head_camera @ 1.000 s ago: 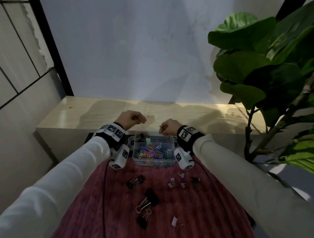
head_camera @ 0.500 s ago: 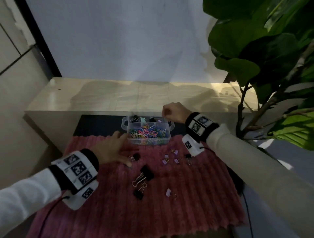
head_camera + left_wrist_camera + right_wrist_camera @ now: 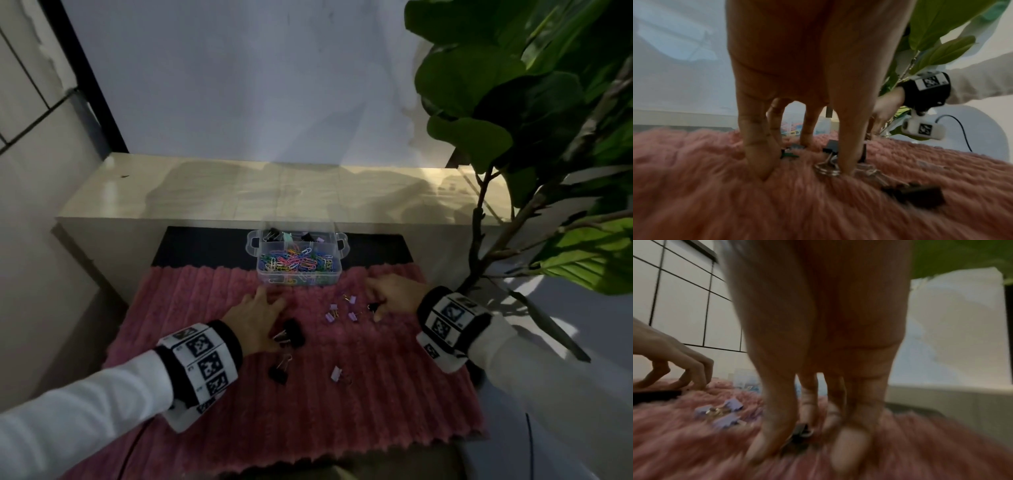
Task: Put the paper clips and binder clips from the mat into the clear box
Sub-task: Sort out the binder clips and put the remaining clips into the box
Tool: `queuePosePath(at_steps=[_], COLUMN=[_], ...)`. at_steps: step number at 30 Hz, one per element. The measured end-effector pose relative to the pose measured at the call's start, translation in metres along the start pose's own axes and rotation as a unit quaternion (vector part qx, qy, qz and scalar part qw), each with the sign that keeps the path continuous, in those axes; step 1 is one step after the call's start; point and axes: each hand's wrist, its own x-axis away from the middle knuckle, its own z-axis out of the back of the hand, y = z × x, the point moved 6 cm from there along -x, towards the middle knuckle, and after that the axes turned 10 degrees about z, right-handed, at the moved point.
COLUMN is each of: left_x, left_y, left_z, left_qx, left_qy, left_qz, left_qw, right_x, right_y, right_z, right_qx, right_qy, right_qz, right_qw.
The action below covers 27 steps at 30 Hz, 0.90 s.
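The clear box [image 3: 343, 245], holding coloured paper clips and a few binder clips, stands at the far edge of the pink fluffy mat [image 3: 342, 428]. My left hand [image 3: 263, 318] stands with its fingers spread on the mat over a small black clip [image 3: 791, 152], and its thumb touches a large black binder clip [image 3: 293, 334]. My right hand [image 3: 380, 301] has its fingertips down around a small black binder clip [image 3: 800, 433], but blur hides any contact. Lilac clips [image 3: 331, 317] lie between the hands. Nearer me lie another black clip [image 3: 278, 373] and a lilac one [image 3: 336, 372].
A pale ledge [image 3: 274, 192] runs behind the box below a white wall. A large-leaved plant [image 3: 513, 120] rises at the right, its stem close to my right wrist. A dark strip [image 3: 205, 246] borders the mat's far side. A tiled wall stands at the left.
Both hands came down from above the box onto the mat, the left first, then the right. What they held a second ago is gone from their fingers.
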Motion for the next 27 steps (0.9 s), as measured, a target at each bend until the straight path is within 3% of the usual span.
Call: queuePosePath(at_steps=[6, 11, 15, 16, 18, 20, 23, 27], left_x=[-0.007, -0.009, -0.01, -0.01, -0.008, -0.004, 0.001, 0.003], left_y=[-0.005, -0.011, -0.015, -0.015, -0.011, -0.002, 0.007, 0.018], left_z=[0.018, 0.037, 0.048, 0.048, 0.039, 0.026, 0.01, 0.001], left_qx=[0.075, 0.106, 0.113, 0.112, 0.1, 0.089, 0.045, -0.004], left_qy=[0.037, 0.073, 0.082, 0.079, 0.05, 0.009, -0.019, 0.006], left_qz=[-0.039, -0.065, -0.081, -0.085, -0.093, -0.094, -0.052, -0.027], left_qw=[0.996, 0.99, 0.987, 0.987, 0.989, 0.992, 0.997, 1.0], right_x=[0.009, 0.012, -0.003, -0.009, -0.02, -0.025, -0.028, -0.027], right_y=[0.009, -0.003, -0.034, -0.037, -0.037, -0.042, -0.052, -0.055], right_z=[0.005, 0.035, 0.022, 0.015, -0.002, -0.016, -0.022, -0.016], right_qx=[-0.117, -0.1, -0.264, -0.253, -0.117, -0.02, -0.008, -0.042], right_qy=[0.063, 0.185, 0.104, 0.091, 0.074, 0.052, 0.091, 0.109], right_qz=[-0.01, 0.03, 0.069, 0.05, -0.005, -0.047, -0.049, -0.006], right_qw=[0.991, 0.977, 0.956, 0.962, 0.99, 0.997, 0.995, 0.993])
